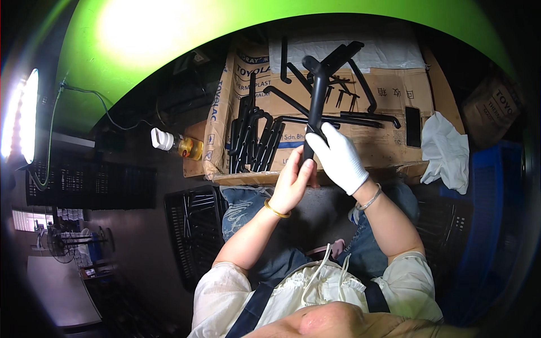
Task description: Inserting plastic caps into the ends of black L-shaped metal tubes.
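Observation:
Before my chest, both hands are closed on a long black plastic bar-shaped part (318,96) with a bent, rounded top end. It stands out away from me over the box top. My bare left hand (292,179) grips its lower end with the thumb along it. In a white knitted glove, my right hand (340,159) wraps round it just above the left. Several similar black bent parts (369,93) lie loose on the cardboard (394,79) beyond my hands. A row of black parts (248,135) rests side by side at the box's left.
A dark phone-like slab (413,127) and a crumpled white cloth (445,147) lie at the right. Left of the box stands a bottle of yellow liquid (190,148) with a white cap. A black crate (194,231) of parts sits by my left knee. A lit lamp (22,115) is at far left.

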Demonstrator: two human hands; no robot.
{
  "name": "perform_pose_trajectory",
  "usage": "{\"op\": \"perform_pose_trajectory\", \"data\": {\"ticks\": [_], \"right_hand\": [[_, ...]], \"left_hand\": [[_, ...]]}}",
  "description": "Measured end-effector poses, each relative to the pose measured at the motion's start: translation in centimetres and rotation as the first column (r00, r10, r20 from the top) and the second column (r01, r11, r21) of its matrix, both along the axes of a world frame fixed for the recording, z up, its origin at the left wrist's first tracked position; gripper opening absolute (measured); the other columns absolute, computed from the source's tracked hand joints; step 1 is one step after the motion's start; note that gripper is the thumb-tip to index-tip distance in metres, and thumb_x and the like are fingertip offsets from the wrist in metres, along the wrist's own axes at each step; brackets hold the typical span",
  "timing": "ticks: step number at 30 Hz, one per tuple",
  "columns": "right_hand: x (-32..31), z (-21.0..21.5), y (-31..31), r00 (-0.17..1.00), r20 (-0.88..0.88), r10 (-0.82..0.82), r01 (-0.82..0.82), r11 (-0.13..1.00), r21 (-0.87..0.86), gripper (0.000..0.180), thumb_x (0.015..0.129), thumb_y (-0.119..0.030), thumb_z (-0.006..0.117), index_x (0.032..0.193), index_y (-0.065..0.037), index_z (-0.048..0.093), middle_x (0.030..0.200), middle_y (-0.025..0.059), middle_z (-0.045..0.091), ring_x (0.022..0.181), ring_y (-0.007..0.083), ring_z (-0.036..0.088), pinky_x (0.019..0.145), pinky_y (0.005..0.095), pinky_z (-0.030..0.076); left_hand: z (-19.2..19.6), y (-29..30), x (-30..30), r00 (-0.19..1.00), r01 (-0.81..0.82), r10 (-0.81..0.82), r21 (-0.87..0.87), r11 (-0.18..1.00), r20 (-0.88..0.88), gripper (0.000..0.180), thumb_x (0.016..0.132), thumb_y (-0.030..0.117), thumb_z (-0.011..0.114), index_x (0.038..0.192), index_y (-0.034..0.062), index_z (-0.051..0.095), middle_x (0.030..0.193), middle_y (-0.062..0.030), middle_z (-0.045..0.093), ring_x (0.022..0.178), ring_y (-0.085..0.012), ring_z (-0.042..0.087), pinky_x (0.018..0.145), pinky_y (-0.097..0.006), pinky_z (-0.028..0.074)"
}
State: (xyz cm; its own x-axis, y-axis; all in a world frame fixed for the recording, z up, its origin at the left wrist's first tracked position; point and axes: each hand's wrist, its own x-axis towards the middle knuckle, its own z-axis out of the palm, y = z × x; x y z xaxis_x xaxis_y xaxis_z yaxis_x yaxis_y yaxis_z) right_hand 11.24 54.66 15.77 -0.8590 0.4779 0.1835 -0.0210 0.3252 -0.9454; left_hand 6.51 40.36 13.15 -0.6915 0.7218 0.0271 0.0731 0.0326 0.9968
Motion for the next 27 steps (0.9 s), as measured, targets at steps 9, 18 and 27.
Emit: {"op": "perform_pose_trajectory", "data": {"ticks": [9,18,27], "right_hand": [[1.2,-0.3,-1.0,0.989,-0.064,0.134,-0.084,0.860,0.503,0.014,0.095,-0.016,0.051,0.099,-0.005,0.059,0.090,0.0111,0.060,0.084,0.0302,0.063,0.070,0.0387,0.053],[1.4,0.0,-2.2,0.988,0.050,0.148,-0.155,0.889,0.432,0.013,0.097,-0.023,0.052,0.091,-0.013,0.057,0.066,0.0092,0.064,0.060,0.0319,0.066,0.055,0.0432,0.052],[1.3,-0.6,-2.3,0.986,0.086,0.146,-0.169,0.888,0.427,0.015,0.097,-0.025,0.051,0.092,-0.012,0.056,0.067,0.0101,0.065,0.061,0.0311,0.066,0.054,0.0426,0.052]], "left_hand": [[1.0,-1.4,-2.5,0.910,-0.204,0.154,0.090,0.975,0.386,0.035,0.105,0.037,0.044,0.111,0.0064,0.059,0.067,0.0042,0.047,0.051,-0.0030,0.042,0.047,-0.019,0.042],[0.4,-1.7,-1.9,0.945,-0.132,0.084,0.133,0.982,0.315,0.030,0.105,0.022,0.045,0.132,0.0090,0.048,0.068,0.0068,0.042,0.054,-0.0004,0.033,0.046,-0.016,0.027],[0.6,-1.8,-1.7,0.966,-0.134,0.108,0.098,0.986,0.235,0.034,0.105,0.021,0.045,0.137,0.0087,0.045,0.070,0.0060,0.043,0.058,-0.0014,0.036,0.049,-0.017,0.030]]}}
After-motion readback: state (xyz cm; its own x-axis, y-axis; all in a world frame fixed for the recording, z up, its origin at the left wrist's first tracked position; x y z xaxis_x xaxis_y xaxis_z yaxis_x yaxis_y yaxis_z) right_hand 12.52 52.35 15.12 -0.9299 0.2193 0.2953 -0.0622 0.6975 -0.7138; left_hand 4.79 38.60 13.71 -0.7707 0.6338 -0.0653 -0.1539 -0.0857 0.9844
